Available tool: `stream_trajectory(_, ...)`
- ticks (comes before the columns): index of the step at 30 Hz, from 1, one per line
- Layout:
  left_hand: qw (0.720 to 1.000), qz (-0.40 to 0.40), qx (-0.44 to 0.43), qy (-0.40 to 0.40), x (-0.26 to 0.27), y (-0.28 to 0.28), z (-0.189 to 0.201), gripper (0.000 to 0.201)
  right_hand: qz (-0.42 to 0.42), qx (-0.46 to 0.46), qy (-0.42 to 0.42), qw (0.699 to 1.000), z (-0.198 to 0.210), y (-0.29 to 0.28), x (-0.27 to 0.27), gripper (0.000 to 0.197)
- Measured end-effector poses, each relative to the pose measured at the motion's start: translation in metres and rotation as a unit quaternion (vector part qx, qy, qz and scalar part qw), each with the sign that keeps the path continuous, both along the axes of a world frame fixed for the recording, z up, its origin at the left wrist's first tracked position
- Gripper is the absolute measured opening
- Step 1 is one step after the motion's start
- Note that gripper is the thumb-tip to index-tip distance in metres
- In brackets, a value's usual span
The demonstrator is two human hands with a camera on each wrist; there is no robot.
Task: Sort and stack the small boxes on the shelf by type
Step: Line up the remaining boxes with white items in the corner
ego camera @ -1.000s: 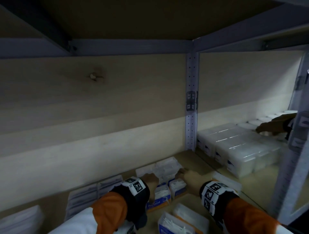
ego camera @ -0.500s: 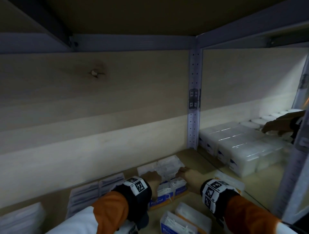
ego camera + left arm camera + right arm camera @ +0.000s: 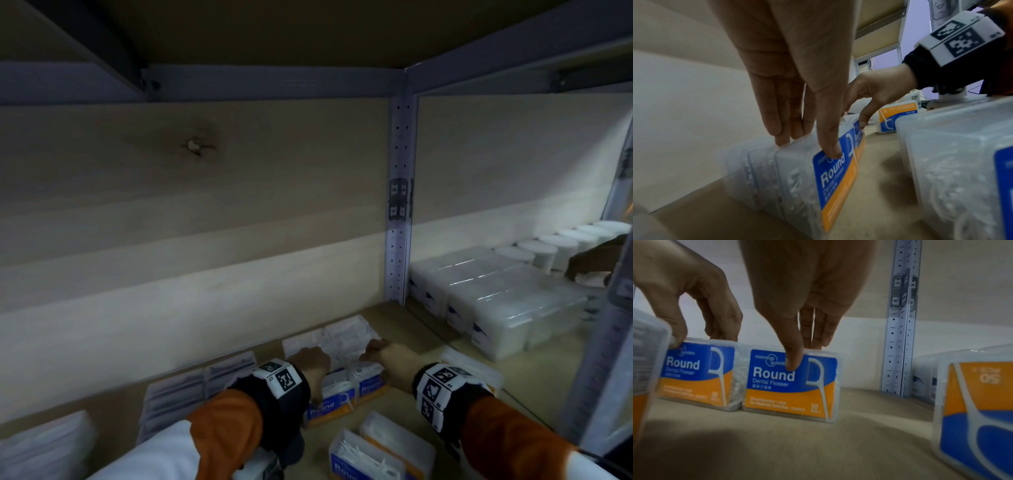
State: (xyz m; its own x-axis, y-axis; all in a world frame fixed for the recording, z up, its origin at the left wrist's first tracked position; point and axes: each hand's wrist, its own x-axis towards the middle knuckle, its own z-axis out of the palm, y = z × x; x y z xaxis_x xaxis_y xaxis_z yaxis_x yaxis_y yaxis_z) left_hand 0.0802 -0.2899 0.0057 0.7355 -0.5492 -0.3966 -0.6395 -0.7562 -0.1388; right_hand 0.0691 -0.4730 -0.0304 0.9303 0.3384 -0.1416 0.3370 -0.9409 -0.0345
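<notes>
pinching upright flosser boxes, labels facing person, long axes level: left hand one, right hand other.

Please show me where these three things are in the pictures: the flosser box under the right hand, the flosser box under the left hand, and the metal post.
Right box (image 3: 791, 386): right wrist view, front label.
Left box (image 3: 835, 181): left wrist view, front label.
Post (image 3: 399, 205): head view, perforated face.
</notes>
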Motion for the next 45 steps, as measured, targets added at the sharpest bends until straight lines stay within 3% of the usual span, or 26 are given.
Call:
stream_trajectory(22,0.999,0.001,-0.042,-0.025,0.001,-0.001,-0.006,0.048,-0.061,0.034,-0.017,0.997,0.027,-0.026,-0.025,0.046)
stream_trajectory(32,0.982,-0.157,-0.063,0.077,-0.022,-0.039,0.016,0.04,-0.194,-0.009,-0.021,0.981,0.035,-0.084,-0.051,0.045)
stream_trajectory(38,0.974,-0.162,-0.046,0.154,-0.03,-0.055,0.008,0.05,-0.244,-0.004,0.006,0.97,0.034,-0.103,-0.065,0.053)
stream_trajectory(45,0.967,-0.183,-0.041,0.17,-0.031,-0.062,0.008,0.043,-0.294,-0.003,0.022,0.956,0.026,-0.107,-0.072,0.055)
